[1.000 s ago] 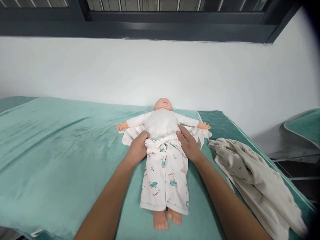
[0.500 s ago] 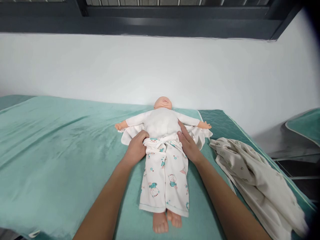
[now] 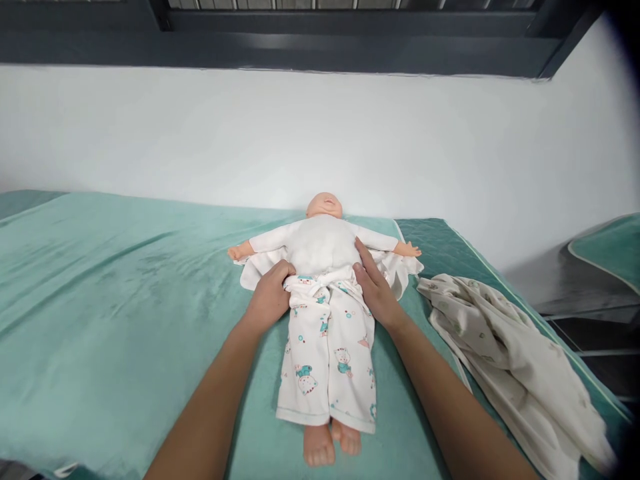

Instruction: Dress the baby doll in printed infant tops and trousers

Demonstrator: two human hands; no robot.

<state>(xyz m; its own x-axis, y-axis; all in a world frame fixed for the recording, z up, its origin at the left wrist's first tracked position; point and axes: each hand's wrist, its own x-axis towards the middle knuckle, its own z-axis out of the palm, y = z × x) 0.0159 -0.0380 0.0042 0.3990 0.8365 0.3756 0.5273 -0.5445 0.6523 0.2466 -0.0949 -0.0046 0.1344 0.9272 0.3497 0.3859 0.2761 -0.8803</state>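
Note:
A baby doll (image 3: 324, 243) lies on its back with its arms spread, its body in white cloth. Printed white pants (image 3: 327, 353) cover its legs up to the waist, and its bare feet stick out below. At the left edge of the waistband, my left hand (image 3: 271, 293) is closed on the pants, its fingertips partly hidden. My right hand (image 3: 375, 287) rests along the right side of the doll's belly and waistband, fingers extended and thumb apart. White fabric (image 3: 397, 272) is spread beneath the doll's arms.
Under the doll is a green sheet (image 3: 125, 320) on a bed. A crumpled cream cloth (image 3: 510, 353) lies to the right. Behind stands a white wall (image 3: 300, 133), with a dark metal frame (image 3: 350, 47) overhead. Another green padded edge (image 3: 610, 250) shows at the far right.

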